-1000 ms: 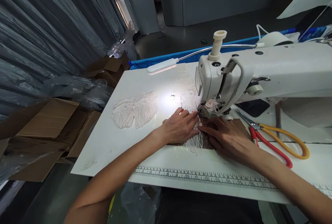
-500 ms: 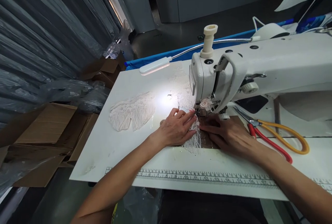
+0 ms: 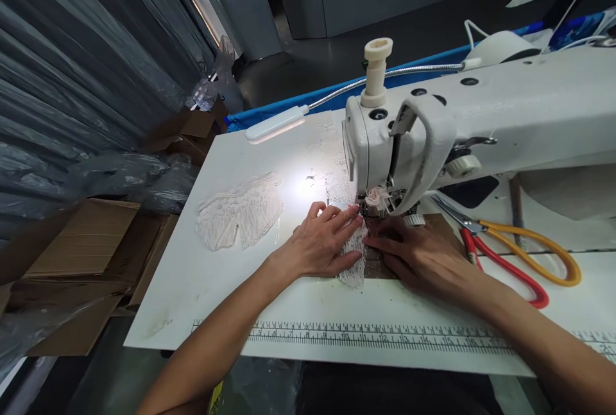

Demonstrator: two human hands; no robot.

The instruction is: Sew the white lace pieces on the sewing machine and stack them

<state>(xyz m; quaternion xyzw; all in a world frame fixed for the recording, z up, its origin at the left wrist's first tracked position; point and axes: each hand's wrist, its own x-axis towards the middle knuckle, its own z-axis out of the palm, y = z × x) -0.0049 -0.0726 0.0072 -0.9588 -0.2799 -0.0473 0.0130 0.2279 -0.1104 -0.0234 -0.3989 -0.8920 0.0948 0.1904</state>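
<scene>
My left hand lies flat, fingers stretched out, pressing a strip of white lace onto the white table just left of the needle. My right hand lies flat on the other side of the strip, fingers extended toward the presser foot of the white sewing machine. The lace runs between both hands under the machine head, over a brown patch. A second piece of white lace lies loose on the table to the left.
Red-handled and yellow-handled scissors lie right of my right hand. A gooseneck lamp lights the work spot. A printed ruler runs along the table's front edge. Cardboard boxes and plastic bags sit on the floor at left.
The lace strip has fed further back under the presser foot, so less of it shows in front of my hands. Both hands stayed flat beside it. My view shifted slightly right.
</scene>
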